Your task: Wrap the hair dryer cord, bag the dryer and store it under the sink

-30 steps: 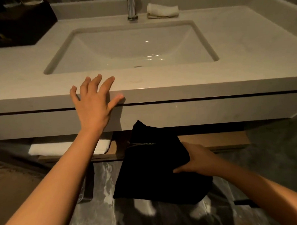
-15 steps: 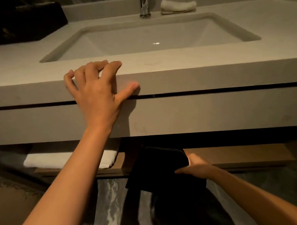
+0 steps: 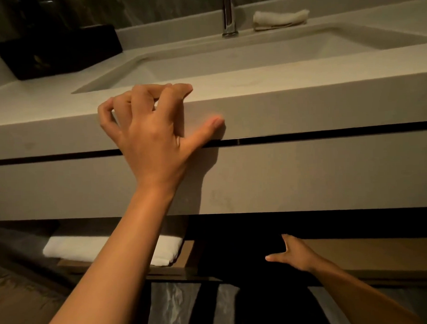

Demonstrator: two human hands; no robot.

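Observation:
The black bag (image 3: pixel 236 256) that holds the dryer sits in the dark gap under the sink, on the wooden shelf (image 3: pixel 370 255); the dryer and its cord are hidden. My right hand (image 3: pixel 295 256) is at the bag's right side, thumb raised and fingers pointing left across its front, gripping it. My left hand (image 3: pixel 152 135) is higher up. Its fingers curl over the front edge of the pale counter (image 3: pixel 303 104) and the thumb presses on the counter's face.
A folded white towel (image 3: pixel 101 247) lies on the shelf left of the bag. On the counter are the sink basin (image 3: pixel 227 60), a chrome faucet (image 3: pixel 228 14), a rolled washcloth (image 3: pixel 279 18) and a black box (image 3: pixel 61 51). Glossy marbled floor (image 3: pixel 172 308) lies below.
The view has dropped lower. My right hand has carried the bag from in front of the vanity in under the sink onto the shelf. My left hand has curled onto the counter edge.

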